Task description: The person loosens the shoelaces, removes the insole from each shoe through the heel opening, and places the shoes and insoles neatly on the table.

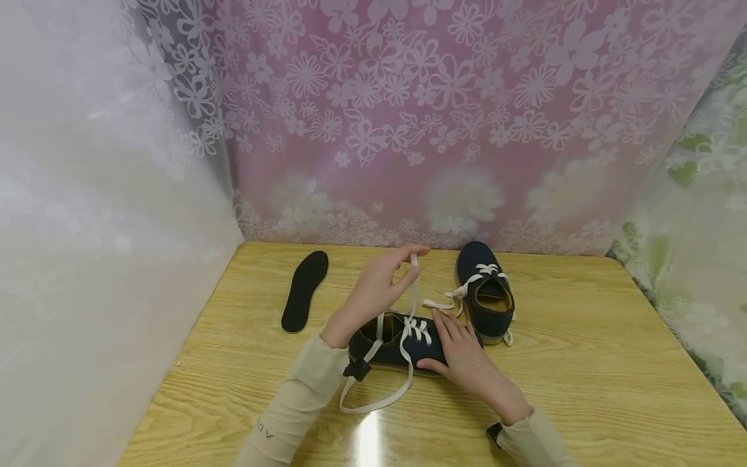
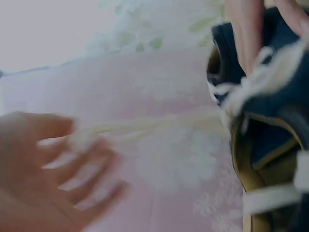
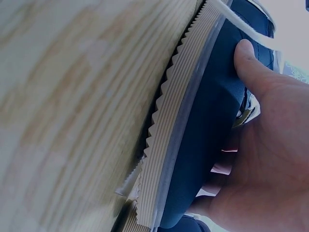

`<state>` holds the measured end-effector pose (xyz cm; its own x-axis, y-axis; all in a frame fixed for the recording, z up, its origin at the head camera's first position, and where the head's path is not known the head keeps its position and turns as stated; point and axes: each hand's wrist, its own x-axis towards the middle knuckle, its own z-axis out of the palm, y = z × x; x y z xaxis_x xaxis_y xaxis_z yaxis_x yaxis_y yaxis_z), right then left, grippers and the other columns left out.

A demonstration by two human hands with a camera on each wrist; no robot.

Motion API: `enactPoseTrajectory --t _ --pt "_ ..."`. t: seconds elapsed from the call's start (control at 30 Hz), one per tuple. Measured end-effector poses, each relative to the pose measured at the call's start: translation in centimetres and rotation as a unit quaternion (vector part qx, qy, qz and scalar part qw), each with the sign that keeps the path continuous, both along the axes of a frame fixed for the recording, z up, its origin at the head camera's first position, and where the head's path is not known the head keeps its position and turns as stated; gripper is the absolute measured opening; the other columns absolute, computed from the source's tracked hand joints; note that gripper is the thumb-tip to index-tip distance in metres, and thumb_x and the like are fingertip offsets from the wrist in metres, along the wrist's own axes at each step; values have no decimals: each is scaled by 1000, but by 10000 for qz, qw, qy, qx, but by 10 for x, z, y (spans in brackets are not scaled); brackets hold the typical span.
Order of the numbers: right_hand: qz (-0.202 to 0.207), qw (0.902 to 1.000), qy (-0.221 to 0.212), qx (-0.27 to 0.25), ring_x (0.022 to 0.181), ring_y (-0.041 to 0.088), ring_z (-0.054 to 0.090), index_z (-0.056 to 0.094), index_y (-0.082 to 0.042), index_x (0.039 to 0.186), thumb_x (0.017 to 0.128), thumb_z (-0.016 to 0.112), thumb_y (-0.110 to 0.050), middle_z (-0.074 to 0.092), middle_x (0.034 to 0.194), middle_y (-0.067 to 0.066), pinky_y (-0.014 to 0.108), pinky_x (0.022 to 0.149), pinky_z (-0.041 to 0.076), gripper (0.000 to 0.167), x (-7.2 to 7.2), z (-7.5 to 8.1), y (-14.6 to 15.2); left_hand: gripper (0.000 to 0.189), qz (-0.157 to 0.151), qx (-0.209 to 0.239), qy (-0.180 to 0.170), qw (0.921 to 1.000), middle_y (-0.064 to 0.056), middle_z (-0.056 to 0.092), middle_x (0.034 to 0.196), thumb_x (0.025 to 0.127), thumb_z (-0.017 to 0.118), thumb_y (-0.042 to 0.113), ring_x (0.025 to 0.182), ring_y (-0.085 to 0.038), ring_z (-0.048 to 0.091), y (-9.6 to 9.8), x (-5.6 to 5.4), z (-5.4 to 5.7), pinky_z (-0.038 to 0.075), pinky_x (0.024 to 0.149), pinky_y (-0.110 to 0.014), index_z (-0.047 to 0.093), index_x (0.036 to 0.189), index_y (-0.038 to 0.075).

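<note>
A navy lace-up shoe (image 1: 430, 350) lies sideways on the table, its toe to the right. My left hand (image 1: 376, 282) is raised over it and pinches a white shoelace (image 1: 415, 293) between thumb and fingers. That lace runs taut from the eyelets to the fingers in the left wrist view, where the hand is blurred. Over the toe rests my right hand (image 1: 467, 357), gripping the shoe with the thumb on the near side and the fingers across the top. Another stretch of lace hangs in a loop at the near side of the shoe.
A second navy shoe (image 1: 471, 258) with loose white laces stands behind, to the right. The black insole (image 1: 305, 292) lies at the back left of the wooden table (image 1: 613, 363). Flowered curtains (image 1: 408, 130) close off the back and both sides.
</note>
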<state>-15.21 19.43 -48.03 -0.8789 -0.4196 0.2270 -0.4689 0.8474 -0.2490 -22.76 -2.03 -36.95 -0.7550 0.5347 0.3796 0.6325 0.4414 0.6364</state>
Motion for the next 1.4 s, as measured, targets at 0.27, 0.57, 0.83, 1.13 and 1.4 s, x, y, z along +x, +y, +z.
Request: enactPoseTrajectory --t 0.27,0.57,0.83,1.13,1.4 --pt "-85 9995 -232 175 142 47 37 32 7 155 88 75 -49 41 153 28 73 105 33 97 -5 1 1 22 117 -1868 -274 9819 0 71 124 102 63 24 111 -18 67 -6 2 -28 55 91 -35 74 121 18" --pt "-103 9995 -264 117 143 46 37 31 6 155 88 75 -47 40 154 27 74 105 32 97 -9 2 2 12 -236 -1975 -50 9800 7 74 102 95 73 26 80 -4 64 -10 8 -49 50 68 -21 77 106 20" --pt "-82 9997 -210 119 142 46 38 32 7 155 88 75 -47 40 154 28 73 105 33 96 -8 3 2 7 -65 -1633 329 9860 6 74 93 98 70 20 78 -6 67 -11 9 -56 51 68 -21 77 99 19" --pt "58 9997 -218 102 143 46 37 31 6 155 88 76 -48 40 154 28 74 105 33 97 -19 -2 9 7 -129 -1526 886 9842 8 73 97 97 71 21 76 -4 66 -6 7 -60 50 67 -17 77 100 20" --pt "153 9996 -196 146 142 47 38 33 7 155 87 77 -45 42 152 28 74 104 34 96 -28 -2 18 5 -286 -2149 2227 9505 9 70 100 96 73 26 93 -8 66 15 14 -57 44 109 -40 74 101 24"
